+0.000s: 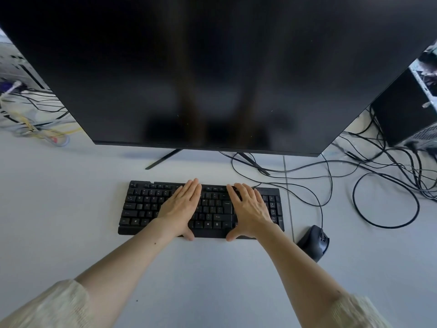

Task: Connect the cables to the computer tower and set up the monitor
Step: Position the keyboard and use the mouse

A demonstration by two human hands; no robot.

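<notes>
Both hands — left hand [182,204], right hand [248,207] — lie flat, open, on keyboard [142,207]; pale desk [212,280], cables [378,176] strewn.

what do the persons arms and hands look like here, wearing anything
Both forearms are bare. The sleeves are a pale cream, loosely knitted fabric, pushed up toward the elbows, one on each arm. The left hand and right hand wear no gloves, and no rings, watch or bracelets are visible. The fingernails look short and unpainted.

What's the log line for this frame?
left hand: flat on keyboard | right hand: flat on keyboard | monitor: dark | mouse: untouched
</notes>
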